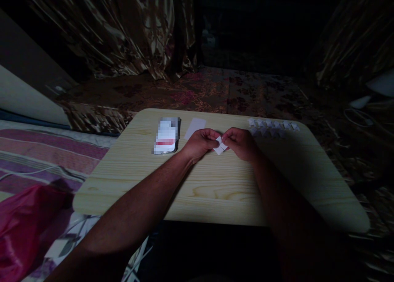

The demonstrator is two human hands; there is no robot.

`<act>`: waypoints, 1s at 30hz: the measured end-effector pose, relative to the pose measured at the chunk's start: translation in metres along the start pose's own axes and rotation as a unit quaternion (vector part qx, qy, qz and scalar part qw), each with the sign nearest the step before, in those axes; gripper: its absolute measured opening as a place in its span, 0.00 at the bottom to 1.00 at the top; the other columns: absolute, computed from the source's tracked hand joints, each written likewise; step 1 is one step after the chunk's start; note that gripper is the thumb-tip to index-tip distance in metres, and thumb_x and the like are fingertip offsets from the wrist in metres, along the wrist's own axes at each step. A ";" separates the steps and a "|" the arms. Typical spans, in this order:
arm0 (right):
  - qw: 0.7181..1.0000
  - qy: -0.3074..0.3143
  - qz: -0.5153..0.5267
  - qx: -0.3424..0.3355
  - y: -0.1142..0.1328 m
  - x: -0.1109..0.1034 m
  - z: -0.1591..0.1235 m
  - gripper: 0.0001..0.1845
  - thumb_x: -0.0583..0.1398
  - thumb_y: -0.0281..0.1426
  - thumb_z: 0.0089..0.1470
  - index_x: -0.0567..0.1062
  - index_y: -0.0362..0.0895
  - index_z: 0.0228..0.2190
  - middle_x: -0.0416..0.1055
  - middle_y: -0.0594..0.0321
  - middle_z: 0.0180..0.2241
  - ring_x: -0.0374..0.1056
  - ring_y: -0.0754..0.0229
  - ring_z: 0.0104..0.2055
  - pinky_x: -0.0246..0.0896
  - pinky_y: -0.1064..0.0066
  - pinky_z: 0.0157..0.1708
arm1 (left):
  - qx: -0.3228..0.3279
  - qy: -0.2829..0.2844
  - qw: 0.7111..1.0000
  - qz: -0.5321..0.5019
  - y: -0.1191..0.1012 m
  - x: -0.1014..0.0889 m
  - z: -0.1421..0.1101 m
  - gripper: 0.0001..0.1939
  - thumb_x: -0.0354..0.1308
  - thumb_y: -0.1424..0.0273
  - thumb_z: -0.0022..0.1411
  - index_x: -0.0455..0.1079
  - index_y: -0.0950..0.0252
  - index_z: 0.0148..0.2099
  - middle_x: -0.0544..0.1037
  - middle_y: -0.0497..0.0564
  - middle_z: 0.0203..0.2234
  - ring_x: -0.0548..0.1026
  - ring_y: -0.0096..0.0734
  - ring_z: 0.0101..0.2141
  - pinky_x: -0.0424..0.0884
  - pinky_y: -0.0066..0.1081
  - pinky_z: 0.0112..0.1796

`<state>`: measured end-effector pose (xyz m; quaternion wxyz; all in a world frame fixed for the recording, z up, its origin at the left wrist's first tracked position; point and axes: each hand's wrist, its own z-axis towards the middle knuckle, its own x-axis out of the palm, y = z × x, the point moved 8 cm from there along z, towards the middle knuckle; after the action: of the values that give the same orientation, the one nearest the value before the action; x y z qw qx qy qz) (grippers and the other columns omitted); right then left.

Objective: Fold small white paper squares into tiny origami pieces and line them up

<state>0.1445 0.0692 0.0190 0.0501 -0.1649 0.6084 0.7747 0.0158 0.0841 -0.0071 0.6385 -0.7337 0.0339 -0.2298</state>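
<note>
Head – folded paper (220,147), pixelated phone screen (166,135)

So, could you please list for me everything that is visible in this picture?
table: 1, pale wood, centre
phone: 1, bright screen, blurred, table's left side
paper sheet: at least 1, pale, back of table
folded pieces: about ten, pale, two rows, back right
held paper: 1, white, between both hands
curtains: 2 sides, brown-gold, behind
patterned cloth: 1, dark with reddish flowers, behind table
striped bedding: 1, purple and white, left
cloth or bag: 1, pink-red, lower left
left hand: 1, bare, on held paper
right hand: 1, bare, likewise
</note>
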 end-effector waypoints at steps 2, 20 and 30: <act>1.000 -0.004 -0.010 0.003 0.000 0.000 0.000 0.10 0.61 0.38 0.50 0.72 0.44 0.28 0.73 0.63 0.24 0.69 0.61 0.25 0.64 0.70 0.26 | 0.002 -0.002 1.000 0.005 0.000 0.000 0.001 0.15 0.65 0.80 0.38 0.72 0.71 0.33 0.77 0.49 0.24 0.72 0.24 0.22 0.67 0.27 0.27; 0.995 -0.061 -0.079 0.015 0.003 -0.006 0.001 0.05 0.61 0.33 0.47 0.72 0.44 0.26 0.72 0.65 0.23 0.66 0.63 0.24 0.58 0.72 0.25 | 0.035 -0.034 0.996 0.069 -0.004 0.000 -0.001 0.14 0.66 0.79 0.38 0.71 0.69 0.32 0.77 0.48 0.24 0.73 0.25 0.23 0.69 0.27 0.28; 0.996 -0.086 -0.001 0.019 -0.006 -0.006 0.005 0.06 0.63 0.31 0.42 0.72 0.44 0.27 0.72 0.66 0.22 0.67 0.64 0.23 0.60 0.73 0.24 | 0.057 -0.038 0.993 0.097 -0.003 -0.001 -0.001 0.12 0.65 0.77 0.40 0.70 0.68 0.32 0.75 0.47 0.23 0.72 0.23 0.23 0.68 0.26 0.28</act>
<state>0.1509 0.0759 0.0161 0.1065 -0.0970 0.6165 0.7741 0.0141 0.0841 -0.0047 0.6991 -0.6980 0.0674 -0.1399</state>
